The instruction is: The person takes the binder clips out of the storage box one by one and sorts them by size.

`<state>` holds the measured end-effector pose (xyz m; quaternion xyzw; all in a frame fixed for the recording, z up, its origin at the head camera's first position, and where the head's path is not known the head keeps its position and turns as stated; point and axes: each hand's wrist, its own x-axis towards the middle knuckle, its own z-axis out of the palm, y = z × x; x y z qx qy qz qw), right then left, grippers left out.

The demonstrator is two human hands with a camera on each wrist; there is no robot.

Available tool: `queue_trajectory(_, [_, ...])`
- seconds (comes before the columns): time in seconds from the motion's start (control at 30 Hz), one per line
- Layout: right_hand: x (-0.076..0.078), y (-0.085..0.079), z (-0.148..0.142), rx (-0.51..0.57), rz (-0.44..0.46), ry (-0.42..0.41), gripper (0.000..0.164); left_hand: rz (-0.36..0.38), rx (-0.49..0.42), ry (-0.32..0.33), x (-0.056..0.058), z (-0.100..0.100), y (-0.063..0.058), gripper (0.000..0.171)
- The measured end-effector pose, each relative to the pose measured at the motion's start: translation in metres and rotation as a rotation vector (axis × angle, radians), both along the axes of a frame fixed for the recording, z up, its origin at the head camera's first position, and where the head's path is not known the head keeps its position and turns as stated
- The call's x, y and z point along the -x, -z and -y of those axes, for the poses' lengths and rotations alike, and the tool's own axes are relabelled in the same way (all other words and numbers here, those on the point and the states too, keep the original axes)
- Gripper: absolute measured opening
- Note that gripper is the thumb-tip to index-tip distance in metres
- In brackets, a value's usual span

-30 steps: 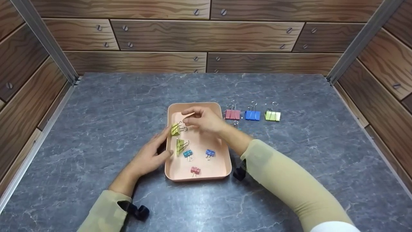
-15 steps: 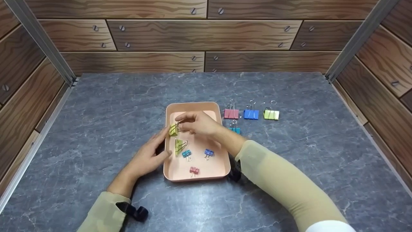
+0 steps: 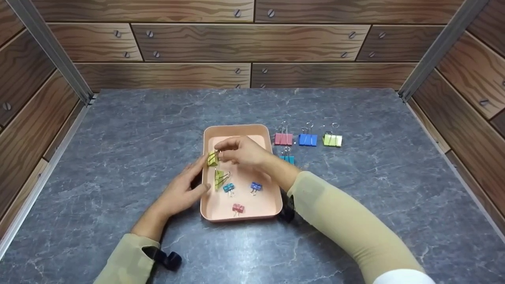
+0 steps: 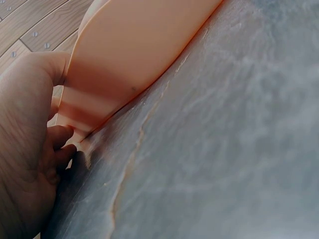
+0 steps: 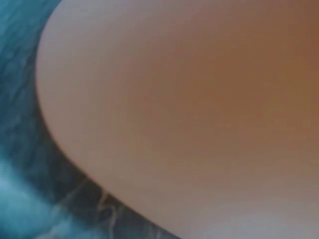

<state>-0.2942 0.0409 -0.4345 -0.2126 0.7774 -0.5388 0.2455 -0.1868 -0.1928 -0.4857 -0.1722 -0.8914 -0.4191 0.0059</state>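
Grey-blue marbled table (image 3: 130,150) under everything, white veins running through it, with a bright glare patch just on the near side of the hands. Beyond both hands there's a wall (image 3: 252,43) of wood-plank print with drawn-on screw heads, more of it off to either side, and metal posts (image 3: 55,51) in the corners.

Pink tray (image 3: 256,205) sits between the hands. The left hand (image 3: 184,188) grips its side, thumb over the rim, fingers against the outside. The right hand (image 3: 245,152) is inside, thumb and forefinger pinching the wire handles of a yellow-green clip (image 3: 213,159) that's up against the tray wall by the left fingertips.

Also in the tray: a second yellow-green clip (image 3: 219,179) next to the left thumb, a small teal clip (image 3: 229,187) just beside that, then a small blue clip (image 3: 256,186) below the right wrist and a small pink clip (image 3: 238,208) nearest the person.

Bigger clips (image 3: 307,140) stand outside, past the right hand: pink, blue, yellow-green in a row, with a teal one partly behind the right forearm.
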Motion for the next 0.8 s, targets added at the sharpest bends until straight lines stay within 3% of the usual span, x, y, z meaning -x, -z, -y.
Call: queue_trajectory(0.8, [0.0002,0.0056,0.0036,0.014,-0.003,0.025,0.027,-0.017,0.001,0.007,0.0005,-0.0002,0.0006,0.083])
